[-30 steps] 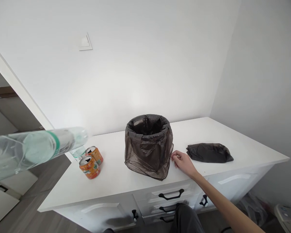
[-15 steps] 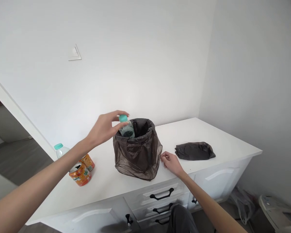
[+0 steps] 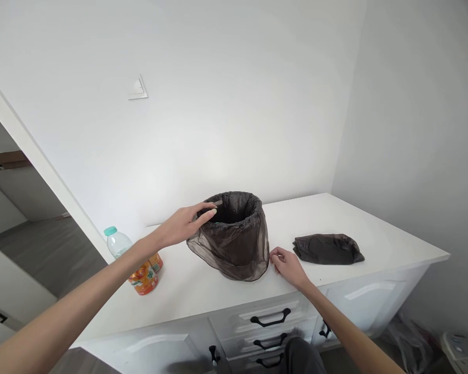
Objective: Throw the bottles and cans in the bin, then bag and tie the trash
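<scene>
A bin lined with a thin black trash bag (image 3: 244,246) stands on the white counter, the bag folded over its rim. My left hand (image 3: 187,223) is at the bin's left rim, thumb and fingers apart, with no bottle in its grasp. A trace of green shows inside the bin below the fingers; the rest of the inside is dark. My right hand (image 3: 288,266) rests on the counter with curled fingers, close against the bag's lower right edge. Whether it touches the bag is hard to see. Nothing shows in its fingers.
Behind my left forearm stand a clear bottle (image 3: 118,243) with a teal cap and orange drink cans (image 3: 145,280). A folded black bag (image 3: 327,249) lies to the right on the counter (image 3: 390,239). Drawers with black handles (image 3: 271,318) are below.
The teal-capped bottle in my left hand has gone down into the bin and been let go. My view has shifted a little to the left. My right hand keeps its place beside the bag.
</scene>
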`<state>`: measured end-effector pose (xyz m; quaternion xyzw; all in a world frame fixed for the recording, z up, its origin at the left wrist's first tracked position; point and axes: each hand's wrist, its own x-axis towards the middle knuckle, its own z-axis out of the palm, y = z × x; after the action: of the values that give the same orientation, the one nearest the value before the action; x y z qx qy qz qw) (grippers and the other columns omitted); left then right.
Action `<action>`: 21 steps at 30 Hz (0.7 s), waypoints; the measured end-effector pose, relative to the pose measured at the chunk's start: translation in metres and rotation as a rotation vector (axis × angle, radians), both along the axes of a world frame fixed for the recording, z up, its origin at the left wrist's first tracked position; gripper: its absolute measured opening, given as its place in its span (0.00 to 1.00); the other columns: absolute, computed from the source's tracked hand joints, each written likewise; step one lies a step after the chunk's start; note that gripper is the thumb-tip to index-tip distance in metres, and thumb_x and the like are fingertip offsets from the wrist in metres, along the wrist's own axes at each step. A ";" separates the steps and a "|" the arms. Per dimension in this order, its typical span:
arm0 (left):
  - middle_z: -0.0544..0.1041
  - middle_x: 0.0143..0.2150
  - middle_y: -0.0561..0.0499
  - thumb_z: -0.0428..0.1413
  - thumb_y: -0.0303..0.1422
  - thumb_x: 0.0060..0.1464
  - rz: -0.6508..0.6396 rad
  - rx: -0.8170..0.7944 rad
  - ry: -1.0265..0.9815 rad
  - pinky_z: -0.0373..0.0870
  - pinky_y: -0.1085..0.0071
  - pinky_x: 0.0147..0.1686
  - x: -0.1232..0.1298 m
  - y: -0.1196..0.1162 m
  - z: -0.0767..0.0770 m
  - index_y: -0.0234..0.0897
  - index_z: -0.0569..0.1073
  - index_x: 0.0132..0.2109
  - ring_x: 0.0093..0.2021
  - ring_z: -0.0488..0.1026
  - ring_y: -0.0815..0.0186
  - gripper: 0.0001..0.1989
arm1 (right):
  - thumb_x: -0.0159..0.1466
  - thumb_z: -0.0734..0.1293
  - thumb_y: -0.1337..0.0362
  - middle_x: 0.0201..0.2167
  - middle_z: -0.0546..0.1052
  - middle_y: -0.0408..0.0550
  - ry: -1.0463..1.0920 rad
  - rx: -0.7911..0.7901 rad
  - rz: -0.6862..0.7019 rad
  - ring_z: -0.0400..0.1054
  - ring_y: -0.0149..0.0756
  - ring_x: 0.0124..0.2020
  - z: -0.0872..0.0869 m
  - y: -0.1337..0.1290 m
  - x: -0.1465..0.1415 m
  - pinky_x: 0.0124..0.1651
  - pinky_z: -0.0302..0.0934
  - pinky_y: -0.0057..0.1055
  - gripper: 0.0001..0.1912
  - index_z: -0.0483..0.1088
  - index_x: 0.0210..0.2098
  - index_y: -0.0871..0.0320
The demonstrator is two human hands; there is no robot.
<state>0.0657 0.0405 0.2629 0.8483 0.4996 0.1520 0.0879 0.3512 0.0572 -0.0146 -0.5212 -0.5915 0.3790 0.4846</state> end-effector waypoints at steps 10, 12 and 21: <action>0.45 0.79 0.52 0.45 0.53 0.69 -0.052 -0.051 -0.040 0.58 0.53 0.71 -0.075 -0.061 -0.084 0.56 0.28 0.77 0.77 0.48 0.56 0.42 | 0.61 0.60 0.58 0.19 0.71 0.39 -0.086 0.001 0.028 0.66 0.34 0.20 -0.010 -0.002 -0.002 0.31 0.59 0.30 0.10 0.70 0.30 0.54; 0.48 0.79 0.50 0.48 0.55 0.67 0.097 0.166 0.047 0.54 0.48 0.72 -0.108 -0.051 -0.079 0.53 0.42 0.77 0.78 0.43 0.50 0.40 | 0.61 0.60 0.58 0.18 0.70 0.38 -0.117 -0.003 0.031 0.66 0.35 0.21 -0.012 -0.002 -0.002 0.31 0.58 0.30 0.10 0.70 0.30 0.54; 0.60 0.75 0.38 0.43 0.52 0.65 0.763 0.241 0.244 0.65 0.37 0.60 -0.256 0.017 -0.053 0.40 0.67 0.70 0.66 0.67 0.36 0.34 | 0.61 0.59 0.58 0.18 0.70 0.38 -0.145 0.006 0.003 0.66 0.35 0.21 -0.009 -0.005 -0.007 0.31 0.58 0.30 0.10 0.70 0.29 0.54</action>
<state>-0.1907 0.0577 0.2094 0.6183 0.7635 0.1292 -0.1345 0.3444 0.0522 -0.0232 -0.5449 -0.6268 0.3392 0.4416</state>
